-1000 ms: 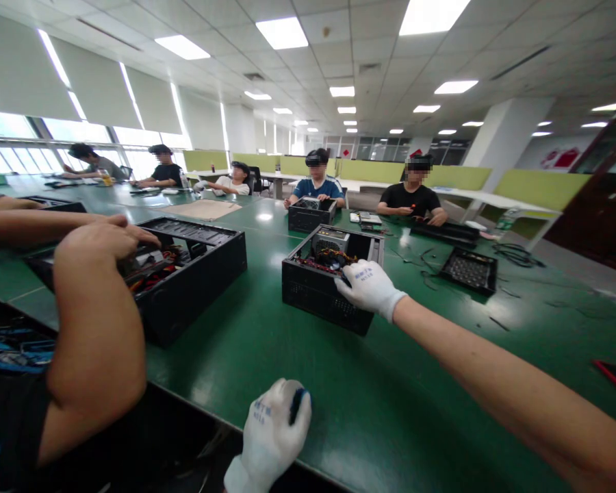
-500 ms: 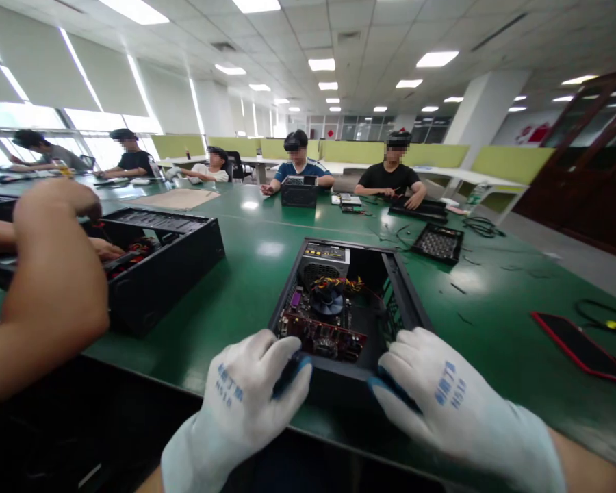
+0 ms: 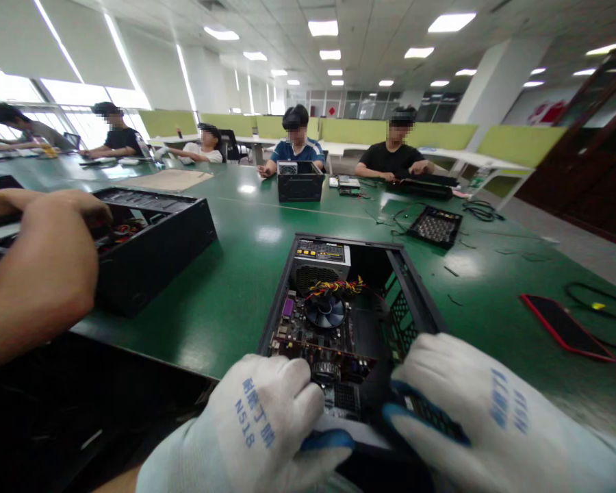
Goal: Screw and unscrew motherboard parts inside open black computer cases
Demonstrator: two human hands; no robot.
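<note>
The case (image 3: 412, 281) has slid nearer, to the table (image 3: 236, 274)'s near edge. The left hand (image 3: 267, 418) and right hand (image 3: 472, 397) grip its near end, fingers curled. Likely heavy, stiff; best held by its frame, off the fragile fan (image 3: 326, 311).

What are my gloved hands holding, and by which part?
The open black metal computer case, by its near end: white-gloved left hand at the edge, white-gloved right hand near the right corner.

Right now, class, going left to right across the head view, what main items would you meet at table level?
Neighbour's black case, purple connector, dark fan, black tray, red-edged flat black object.
</note>
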